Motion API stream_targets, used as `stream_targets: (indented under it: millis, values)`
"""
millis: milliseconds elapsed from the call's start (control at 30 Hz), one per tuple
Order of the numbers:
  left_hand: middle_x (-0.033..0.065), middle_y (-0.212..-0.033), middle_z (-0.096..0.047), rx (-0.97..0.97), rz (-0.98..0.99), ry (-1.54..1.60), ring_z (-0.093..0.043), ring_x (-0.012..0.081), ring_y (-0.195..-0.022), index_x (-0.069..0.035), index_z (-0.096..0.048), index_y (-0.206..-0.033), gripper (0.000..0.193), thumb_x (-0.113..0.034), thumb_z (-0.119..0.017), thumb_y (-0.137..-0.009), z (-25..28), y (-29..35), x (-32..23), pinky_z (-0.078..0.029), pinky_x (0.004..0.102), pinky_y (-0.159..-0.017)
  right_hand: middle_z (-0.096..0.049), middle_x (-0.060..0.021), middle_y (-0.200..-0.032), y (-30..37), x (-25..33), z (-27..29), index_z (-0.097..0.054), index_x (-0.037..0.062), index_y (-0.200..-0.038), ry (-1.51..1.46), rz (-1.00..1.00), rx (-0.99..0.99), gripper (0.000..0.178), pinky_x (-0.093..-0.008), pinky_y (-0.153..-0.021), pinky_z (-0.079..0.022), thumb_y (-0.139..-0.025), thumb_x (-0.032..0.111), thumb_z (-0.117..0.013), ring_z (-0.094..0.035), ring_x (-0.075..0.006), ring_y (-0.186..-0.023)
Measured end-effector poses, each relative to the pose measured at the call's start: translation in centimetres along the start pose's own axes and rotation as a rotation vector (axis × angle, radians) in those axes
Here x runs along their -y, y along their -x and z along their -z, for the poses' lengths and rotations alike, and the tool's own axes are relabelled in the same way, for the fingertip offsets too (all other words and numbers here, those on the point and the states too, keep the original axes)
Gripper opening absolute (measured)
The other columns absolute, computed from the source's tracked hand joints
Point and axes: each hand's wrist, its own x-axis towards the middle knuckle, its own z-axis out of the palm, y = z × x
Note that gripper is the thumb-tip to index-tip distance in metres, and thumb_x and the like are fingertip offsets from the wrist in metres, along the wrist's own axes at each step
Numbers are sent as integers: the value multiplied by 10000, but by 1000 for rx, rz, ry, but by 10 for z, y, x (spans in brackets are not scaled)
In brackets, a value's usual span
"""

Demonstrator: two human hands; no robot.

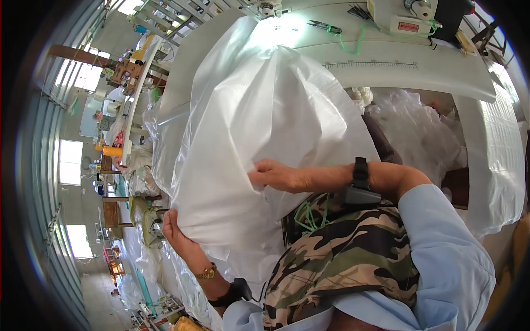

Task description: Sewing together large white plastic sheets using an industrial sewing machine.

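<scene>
Beyond your right hand (271, 175), ahead and rightward past the white sheet's (287, 116) edge, the worktable (397, 78) shows a bare strip. The sheet spreads ahead of and between your hands; your left hand (173, 227) pinches its left edge, while your right fingers pinch a fold inward of that.

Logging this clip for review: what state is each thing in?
White sheet, gathered at the far end, draped in folds
Left hand, holding the sheet's left edge
Right hand, pinching a fold
Clear plastic, crumpled
Snips, lying down, blades unclear
Green thread, loose, curved
Sewing machine, running or stopped unclear
</scene>
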Motion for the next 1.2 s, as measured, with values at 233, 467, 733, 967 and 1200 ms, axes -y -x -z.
stream_targets:
  millis: [233,467,733,967,1200]
  values:
    - [-16,-626,-445,310,-250,-879,-420,69,-623,12,-500,-606,353,-106,-610,-920,28,-57,75,-393,236,-595,-605,-78,-761,66,22,2,-602,-30,-873,378,90,-87,319,-315,-667,-465,-976,268,-549,-520,-173,-662]
    - [-20,-600,-370,228,-324,-962,-443,59,-636,0,-401,-594,323,-21,-452,-913,-11,-91,132,-374,281,-550,-525,-174,-652,83,62,-22,-503,-12,-757,514,347,197,361,-408,-637,-468,-950,277,-602,-502,-396,-620]
    - [19,-869,-612,-16,-217,-383,-554,118,-757,7,-605,-1093,261,-215,-604,-958,5,-41,127,-440,255,-671,-601,-234,-698,44,-6,-20,-594,-12,-759,1016,98,266,437,-472,-616,-471,-899,401,-625,-599,-429,-705]
    - [26,-707,-616,213,469,-323,-628,114,-570,-41,-607,-908,272,-310,-602,-952,64,99,151,-431,240,-447,-569,-189,-630,-17,14,-52,-614,-23,-784,660,74,85,375,-370,-554,-470,-946,315,-603,-588,-267,-574]
    - [161,-1022,-659,366,452,-597,-653,259,-915,9,-599,-1170,588,-450,-730,-826,48,146,208,-514,351,-784,-605,-91,-724,-77,37,-83,-637,-72,-829,312,-30,114,492,-278,-628,-579,-980,388,-549,-621,-132,-672]
